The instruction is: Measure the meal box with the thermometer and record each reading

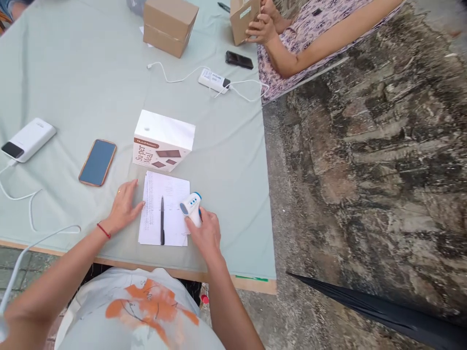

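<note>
Right hand grips a thermometer beside the papers

The step in hand looks like handling the white-and-blue thermometer [191, 203], which is at the right edge of the papers [151, 223]. The right hand [207, 233] is closed around its handle, thumb on the near side; whether a finger presses a trigger cannot be told. The left hand [124, 206] holds nothing — it lies palm down on the table [226, 170], fingers loosely spread, the thumb at the papers' left edge.

As a judgement, any next move with the thermometer calls for a firm hold on the handle and a small lift, so that it does not drag the sheets. The black pen [162, 221] lies lengthwise on them, between the hands, and could roll if the papers shift.

Just beyond the papers stands the white Super Meal box [164, 133], the nearest obstacle to a forward reach. A phone [98, 163] lies near the left hand; farther left is a power bank [31, 138] with a cable [15, 274] that might snag the left forearm. Across the table are a cardboard box [168, 26], a small white device [214, 80] and a black device [239, 60] — and a co-worker's hands [264, 29] holding a brown carton [241, 26].
</note>
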Tool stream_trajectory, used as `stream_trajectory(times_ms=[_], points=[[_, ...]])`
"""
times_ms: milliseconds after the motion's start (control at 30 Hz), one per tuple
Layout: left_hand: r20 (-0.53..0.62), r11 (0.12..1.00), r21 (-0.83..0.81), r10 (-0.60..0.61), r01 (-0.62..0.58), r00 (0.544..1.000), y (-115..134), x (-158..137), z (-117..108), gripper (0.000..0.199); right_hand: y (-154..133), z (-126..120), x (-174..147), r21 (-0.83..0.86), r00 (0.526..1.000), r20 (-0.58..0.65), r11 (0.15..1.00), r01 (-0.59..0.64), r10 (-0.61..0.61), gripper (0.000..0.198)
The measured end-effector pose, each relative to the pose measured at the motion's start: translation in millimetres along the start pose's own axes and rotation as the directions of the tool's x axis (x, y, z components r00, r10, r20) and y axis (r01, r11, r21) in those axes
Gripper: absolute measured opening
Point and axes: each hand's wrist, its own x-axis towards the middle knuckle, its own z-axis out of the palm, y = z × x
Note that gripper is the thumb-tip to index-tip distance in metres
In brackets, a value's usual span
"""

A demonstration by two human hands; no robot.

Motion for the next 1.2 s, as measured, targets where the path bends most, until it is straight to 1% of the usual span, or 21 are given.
stream_trajectory(times_ms=[67, 100, 133, 167, 233, 267, 333, 400, 467, 533, 600, 667, 700, 800, 833, 933, 967, 1067, 1133, 1200], points=[[0.046, 0.996, 0.037, 0.074, -0.076, 0.996, 13, -15, 0, 0.060, -11, -1, 0, -0.004, 0.987, -0.108, 0.992, 0.123, -0.123, 0.044], [0.066, 0.993, 0.055, 0.099, -0.103, 0.993, 19, -21, 0, 0.058, -18, 0, -1, 0.024, 0.973, -0.136, 0.981, 0.192, -0.187, 0.038], [0.084, 0.990, 0.076, 0.115, -0.121, 0.990, 23, -25, 1, 0.058, -26, 3, -2, 0.065, 0.960, -0.135, 0.965, 0.256, -0.245, 0.033], [0.101, 0.986, 0.096, 0.124, -0.134, 0.987, 27, -28, 2, 0.059, -33, 6, -4, 0.111, 0.950, -0.104, 0.945, 0.306, -0.295, 0.029], [0.129, 0.981, 0.130, 0.126, -0.143, 0.984, 31, -31, 4, 0.063, -47, 15, -8, 0.172, 0.934, 0.008, 0.921, 0.351, -0.357, 0.026], [0.142, 0.980, 0.139, 0.125, -0.144, 0.982, 32, -32, 4, 0.065, -52, 20, -10, 0.176, 0.928, 0.067, 0.920, 0.350, -0.366, 0.027], [0.168, 0.979, 0.142, 0.119, -0.144, 0.979, 32, -32, 5, 0.065, -60, 28, -11, 0.163, 0.925, 0.146, 0.931, 0.328, -0.351, 0.031], [0.192, 0.980, 0.140, 0.115, -0.143, 0.975, 32, -32, 5, 0.063, -64, 30, -10, 0.177, 0.923, 0.192, 0.937, 0.301, -0.333, 0.034], [0.204, 0.979, 0.148, 0.110, -0.142, 0.973, 32, -32, 5, 0.062, -64, 27, -7, 0.253, 0.919, 0.220, 0.929, 0.270, -0.327, 0.037], [0.206, 0.976, 0.165, 0.108, -0.143, 0.973, 33, -32, 5, 0.061, -60, 20, -7, 0.392, 0.912, 0.237, 0.892, 0.226, -0.335, 0.037], [0.206, 0.973, 0.176, 0.110, -0.147, 0.972, 34, -32, 4, 0.060, -54, 15, -9, 0.535, 0.912, 0.242, 0.830, 0.159, -0.330, 0.036], [0.208, 0.976, 0.165, 0.109, -0.144, 0.972, 36, -32, 4, 0.060, -46, 12, -16, 0.619, 0.924, 0.243, 0.781, 0.087, -0.295, 0.037], [0.211, 0.978, 0.152, 0.107, -0.140, 0.972, 36, -31, 4, 0.060, -42, 12, -21, 0.633, 0.934, 0.240, 0.772, 0.056, -0.265, 0.037], [0.216, 0.985, 0.118, 0.099, -0.127, 0.971, 37, -30, 3, 0.062, -39, 16, -36, 0.623, 0.964, 0.208, 0.783, 0.001, -0.166, 0.025], [0.219, 0.985, 0.116, 0.097, -0.124, 0.971, 37, -30, 3, 0.062, -41, 17, -40, 0.628, 0.969, 0.191, 0.778, 0.004, -0.159, 0.026], [0.225, 0.985, 0.128, 0.087, -0.118, 0.970, 36, -30, 4, 0.062, -53, 17, -47, 0.671, 0.965, 0.158, 0.740, 0.049, -0.208, 0.038], [0.227, 0.985, 0.129, 0.086, -0.117, 0.970, 36, -31, 4, 0.063, -58, 17, -48, 0.674, 0.964, 0.159, 0.737, 0.052, -0.213, 0.039], [0.228, 0.986, 0.120, 0.086, -0.115, 0.970, 36, -31, 5, 0.064, -66, 18, -50, 0.638, 0.973, 0.171, 0.770, 0.009, -0.153, 0.025], [0.228, 0.987, 0.113, 0.086, -0.114, 0.970, 37, -31, 4, 0.064, -65, 21, -51, 0.606, 0.980, 0.164, 0.795, -0.008, -0.115, 0.017], [0.231, 0.986, 0.119, 0.090, -0.120, 0.969, 37, -30, 4, 0.064, -62, 26, -52, 0.569, 0.983, 0.153, 0.822, -0.001, -0.105, 0.014]])
